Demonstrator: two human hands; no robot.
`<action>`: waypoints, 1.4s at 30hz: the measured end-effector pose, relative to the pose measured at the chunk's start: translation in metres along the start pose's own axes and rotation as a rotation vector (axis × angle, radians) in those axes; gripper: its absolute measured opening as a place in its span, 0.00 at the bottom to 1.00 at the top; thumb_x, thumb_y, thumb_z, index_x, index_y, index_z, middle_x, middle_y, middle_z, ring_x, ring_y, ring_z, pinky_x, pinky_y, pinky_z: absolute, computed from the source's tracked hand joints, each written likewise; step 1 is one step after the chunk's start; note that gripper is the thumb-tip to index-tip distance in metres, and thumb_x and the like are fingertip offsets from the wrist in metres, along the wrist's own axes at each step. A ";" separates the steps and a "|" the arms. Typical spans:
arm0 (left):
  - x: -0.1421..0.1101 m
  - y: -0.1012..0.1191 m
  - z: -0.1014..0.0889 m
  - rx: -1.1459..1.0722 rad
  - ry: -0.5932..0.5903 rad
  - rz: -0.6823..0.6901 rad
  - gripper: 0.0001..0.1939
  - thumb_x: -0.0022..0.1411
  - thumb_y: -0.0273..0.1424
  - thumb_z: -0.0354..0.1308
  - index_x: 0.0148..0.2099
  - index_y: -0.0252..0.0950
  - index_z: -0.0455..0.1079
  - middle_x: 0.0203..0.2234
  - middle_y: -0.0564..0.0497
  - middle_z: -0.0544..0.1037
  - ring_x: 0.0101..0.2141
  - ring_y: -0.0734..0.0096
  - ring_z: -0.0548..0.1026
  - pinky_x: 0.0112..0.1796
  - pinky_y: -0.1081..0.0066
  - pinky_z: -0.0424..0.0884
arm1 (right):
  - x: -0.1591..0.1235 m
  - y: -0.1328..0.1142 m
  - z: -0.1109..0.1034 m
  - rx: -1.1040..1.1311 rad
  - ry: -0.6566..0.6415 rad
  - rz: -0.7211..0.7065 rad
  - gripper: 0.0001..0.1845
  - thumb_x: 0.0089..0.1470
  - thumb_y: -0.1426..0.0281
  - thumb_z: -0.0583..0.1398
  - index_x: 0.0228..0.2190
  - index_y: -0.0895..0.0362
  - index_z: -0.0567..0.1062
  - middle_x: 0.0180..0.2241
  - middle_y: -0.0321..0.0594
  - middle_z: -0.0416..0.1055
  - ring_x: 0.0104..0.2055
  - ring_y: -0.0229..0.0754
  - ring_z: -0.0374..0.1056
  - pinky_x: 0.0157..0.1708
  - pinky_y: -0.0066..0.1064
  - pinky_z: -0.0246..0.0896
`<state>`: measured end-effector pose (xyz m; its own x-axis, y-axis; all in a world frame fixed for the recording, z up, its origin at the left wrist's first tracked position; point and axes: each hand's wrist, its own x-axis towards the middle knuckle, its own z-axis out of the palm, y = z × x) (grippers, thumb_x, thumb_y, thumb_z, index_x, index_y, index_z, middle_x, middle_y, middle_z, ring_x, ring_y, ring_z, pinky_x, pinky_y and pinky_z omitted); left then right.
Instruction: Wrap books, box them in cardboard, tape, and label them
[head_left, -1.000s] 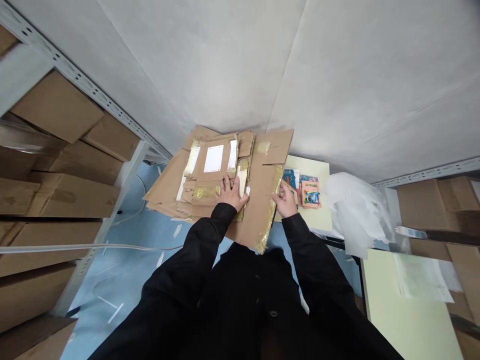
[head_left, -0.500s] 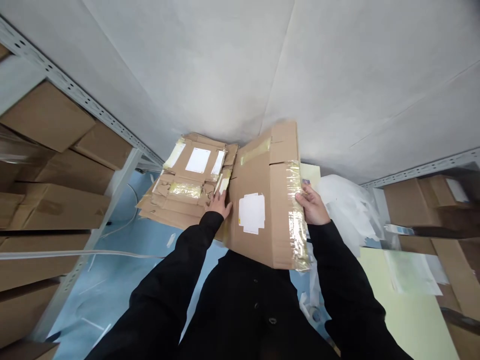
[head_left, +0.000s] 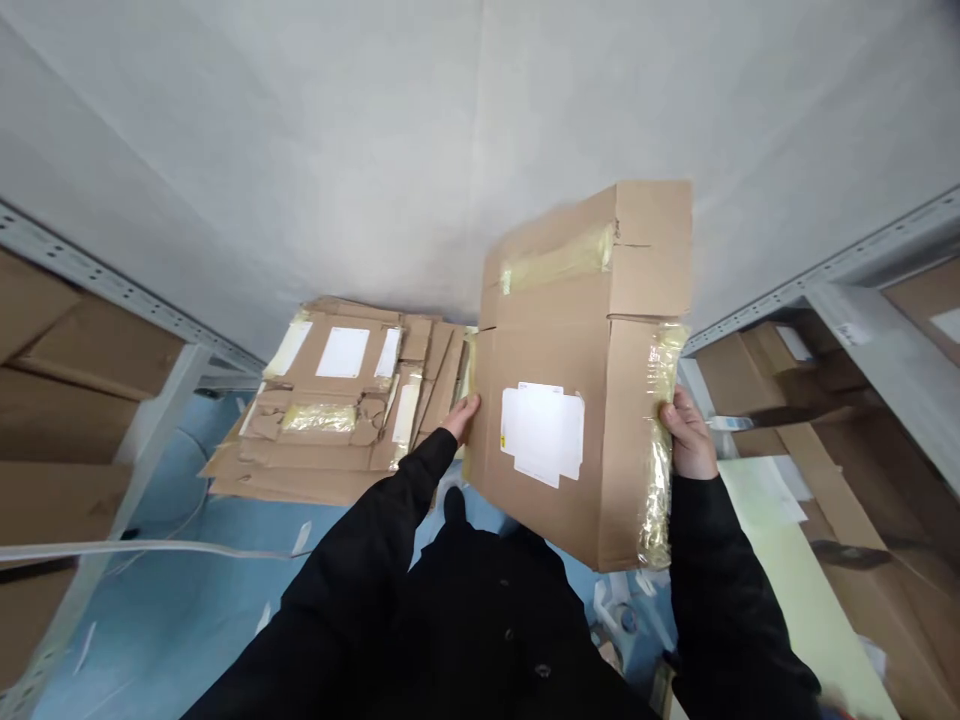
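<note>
A flattened cardboard box [head_left: 555, 350] with white labels and shiny clear tape is held up in front of me. My right hand [head_left: 688, 434] grips its taped right edge, thumb on the near face. At the opposite edge, my left hand [head_left: 460, 418] holds on with the thumb in front; its other fingers are hidden behind the cardboard. To the left, a stack of flattened cardboard boxes [head_left: 315, 345] with labels and tape leans near the wall.
Metal shelves with cardboard boxes [head_left: 60, 420] stand on the left, and more boxes [head_left: 757, 365] on the right. A white cable [head_left: 150, 547] crosses at left. Tape and scraps [head_left: 626, 617] lie on the blue floor [head_left: 180, 600]. A grey wall [head_left: 420, 150] rises ahead.
The flattened box has moved up and to the right, apart from the stack. My left hand has gone from resting at the stack to holding the box's left edge.
</note>
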<state>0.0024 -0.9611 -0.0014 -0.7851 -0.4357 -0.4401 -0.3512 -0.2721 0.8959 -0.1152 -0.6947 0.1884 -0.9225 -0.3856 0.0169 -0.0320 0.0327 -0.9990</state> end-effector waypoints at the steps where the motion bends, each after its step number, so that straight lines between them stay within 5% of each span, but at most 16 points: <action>1: 0.005 0.006 0.003 -0.025 0.001 0.029 0.38 0.47 0.63 0.49 0.45 0.35 0.71 0.42 0.39 0.77 0.45 0.56 0.75 0.44 0.60 0.70 | -0.002 0.005 -0.011 -0.016 0.036 -0.008 0.28 0.47 0.55 0.61 0.50 0.48 0.69 0.43 0.41 0.75 0.41 0.49 0.74 0.41 0.43 0.69; 5: 0.006 0.036 0.005 -0.033 0.063 0.179 0.36 0.36 0.59 0.60 0.37 0.34 0.70 0.33 0.45 0.78 0.36 0.63 0.76 0.40 0.65 0.71 | -0.017 0.029 -0.066 -0.211 0.157 0.006 0.28 0.45 0.56 0.64 0.50 0.48 0.70 0.45 0.40 0.74 0.34 0.45 0.73 0.33 0.37 0.70; 8: -0.011 0.066 0.016 0.086 0.073 0.352 0.27 0.39 0.51 0.64 0.34 0.33 0.70 0.28 0.50 0.76 0.29 0.70 0.73 0.33 0.70 0.70 | -0.035 0.047 -0.108 -0.397 0.117 0.095 0.29 0.43 0.57 0.65 0.48 0.52 0.72 0.46 0.43 0.73 0.34 0.45 0.73 0.29 0.35 0.70; 11: -0.036 0.100 0.044 0.314 0.010 0.545 0.19 0.42 0.45 0.64 0.30 0.33 0.69 0.23 0.52 0.74 0.25 0.73 0.69 0.27 0.73 0.67 | -0.055 0.049 -0.142 -0.626 0.179 0.057 0.29 0.44 0.55 0.64 0.47 0.54 0.72 0.45 0.47 0.72 0.41 0.51 0.72 0.35 0.42 0.71; 14: -0.062 0.134 0.082 0.545 -0.074 0.744 0.17 0.44 0.43 0.64 0.26 0.33 0.67 0.20 0.54 0.71 0.22 0.75 0.67 0.24 0.75 0.64 | -0.076 0.020 -0.175 -0.845 0.435 -0.167 0.34 0.44 0.54 0.64 0.52 0.53 0.68 0.50 0.51 0.68 0.51 0.58 0.65 0.44 0.52 0.66; 17: -0.085 0.161 0.129 0.728 -0.153 0.959 0.18 0.45 0.45 0.64 0.23 0.34 0.66 0.17 0.56 0.69 0.19 0.78 0.64 0.22 0.75 0.62 | -0.101 -0.035 -0.207 -0.920 0.622 -0.418 0.41 0.44 0.54 0.65 0.57 0.52 0.62 0.58 0.51 0.57 0.61 0.63 0.51 0.52 0.56 0.58; 21: -0.110 0.182 0.206 0.911 -0.239 1.234 0.19 0.48 0.48 0.63 0.26 0.35 0.70 0.19 0.54 0.73 0.19 0.77 0.68 0.23 0.75 0.63 | -0.133 -0.108 -0.252 -1.117 0.607 -0.535 0.41 0.46 0.53 0.63 0.59 0.51 0.60 0.63 0.48 0.47 0.65 0.68 0.40 0.56 0.56 0.50; 25: -0.128 0.187 0.292 1.042 -0.221 1.535 0.21 0.50 0.52 0.60 0.27 0.37 0.72 0.19 0.51 0.75 0.20 0.72 0.71 0.21 0.73 0.62 | -0.149 -0.131 -0.313 -1.372 0.491 -0.414 0.29 0.56 0.53 0.54 0.57 0.49 0.62 0.59 0.46 0.56 0.63 0.66 0.45 0.56 0.61 0.39; 31: -0.142 0.183 0.405 1.025 -0.396 1.808 0.19 0.52 0.50 0.60 0.26 0.39 0.70 0.18 0.53 0.74 0.22 0.70 0.73 0.21 0.72 0.62 | -0.194 -0.098 -0.417 -1.512 0.452 -0.092 0.24 0.55 0.54 0.55 0.48 0.53 0.72 0.42 0.47 0.67 0.47 0.54 0.60 0.50 0.53 0.46; 37: -0.148 0.188 0.475 0.895 -0.650 1.912 0.15 0.53 0.46 0.61 0.29 0.40 0.69 0.20 0.56 0.74 0.24 0.71 0.73 0.24 0.71 0.67 | -0.237 -0.092 -0.465 -1.429 0.507 0.074 0.23 0.58 0.53 0.51 0.38 0.55 0.76 0.41 0.47 0.68 0.45 0.51 0.61 0.47 0.47 0.52; 42: -0.142 0.183 0.516 0.866 -0.756 2.011 0.14 0.52 0.45 0.62 0.28 0.40 0.68 0.20 0.57 0.75 0.26 0.70 0.73 0.24 0.70 0.66 | -0.255 -0.091 -0.504 -1.081 0.234 0.229 0.23 0.57 0.53 0.52 0.27 0.55 0.78 0.26 0.39 0.72 0.31 0.42 0.66 0.36 0.35 0.60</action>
<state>-0.2140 -0.5062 0.2561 -0.2035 0.7487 0.6309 0.9395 0.3306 -0.0893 -0.0713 -0.1350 0.2967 -0.9952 -0.0890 -0.0410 -0.0637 0.9052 -0.4203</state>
